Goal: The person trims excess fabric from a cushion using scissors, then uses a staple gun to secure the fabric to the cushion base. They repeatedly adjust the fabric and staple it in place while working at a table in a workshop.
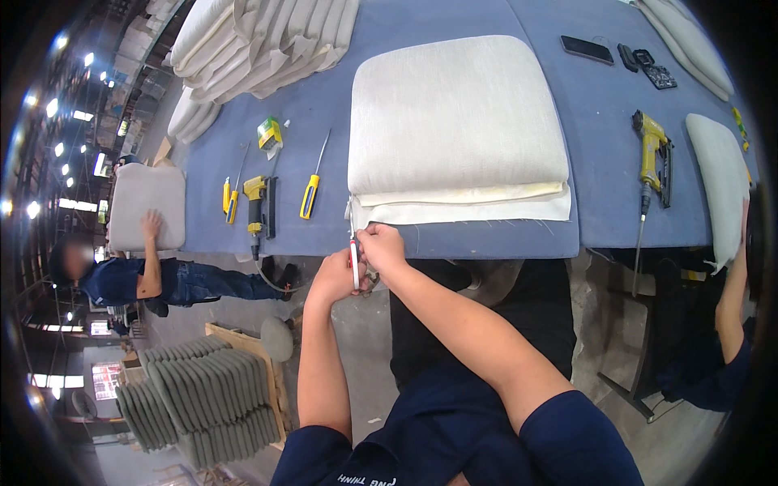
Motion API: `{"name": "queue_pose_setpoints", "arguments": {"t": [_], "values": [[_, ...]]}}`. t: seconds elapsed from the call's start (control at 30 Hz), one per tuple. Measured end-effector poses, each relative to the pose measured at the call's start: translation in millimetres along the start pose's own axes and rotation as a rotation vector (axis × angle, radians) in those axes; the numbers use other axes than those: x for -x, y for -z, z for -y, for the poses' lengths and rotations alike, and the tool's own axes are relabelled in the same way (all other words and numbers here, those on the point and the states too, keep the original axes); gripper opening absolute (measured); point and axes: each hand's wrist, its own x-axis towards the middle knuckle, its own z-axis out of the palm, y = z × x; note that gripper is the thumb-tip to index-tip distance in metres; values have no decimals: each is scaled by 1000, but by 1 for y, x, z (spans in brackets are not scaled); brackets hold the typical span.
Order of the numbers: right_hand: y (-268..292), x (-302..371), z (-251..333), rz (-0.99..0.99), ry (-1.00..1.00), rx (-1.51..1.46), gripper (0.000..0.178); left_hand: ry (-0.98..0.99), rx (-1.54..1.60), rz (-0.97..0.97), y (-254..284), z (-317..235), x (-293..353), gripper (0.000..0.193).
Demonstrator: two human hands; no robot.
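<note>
A cream upholstered cushion (458, 117) lies on the blue-covered table in front of me, its loose fabric edge (478, 212) hanging toward me with frayed threads. At the cushion's near left corner, my left hand (331, 279) is closed round what look like scissors with red and white handles (354, 263). Their tip points away from me, up to the fabric corner. Right beside it, my right hand (383, 249) is closed in a pinch on the edge of the same fabric. The fingertips and blades partly hide each other.
Screwdrivers (309, 197), a yellow staple gun (255, 202) and a small green-yellow box (269, 134) lie left; another staple gun (651, 150) and a phone (587, 49) lie right. Stacked cushions (263, 40) stand far left. Co-workers handle cushions at both sides. Grey cushions (207, 389) fill a pallet.
</note>
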Motion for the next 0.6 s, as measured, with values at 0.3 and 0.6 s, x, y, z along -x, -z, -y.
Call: {"name": "queue_pose_setpoints", "arguments": {"t": [0.3,0.6], "values": [[-2,10,12,18,-24,23,17,-8,61,-11,0,-2,5,24],[1,10,11,21,-57,-38,20,31,325,-157,-17,24,3,25]]}}
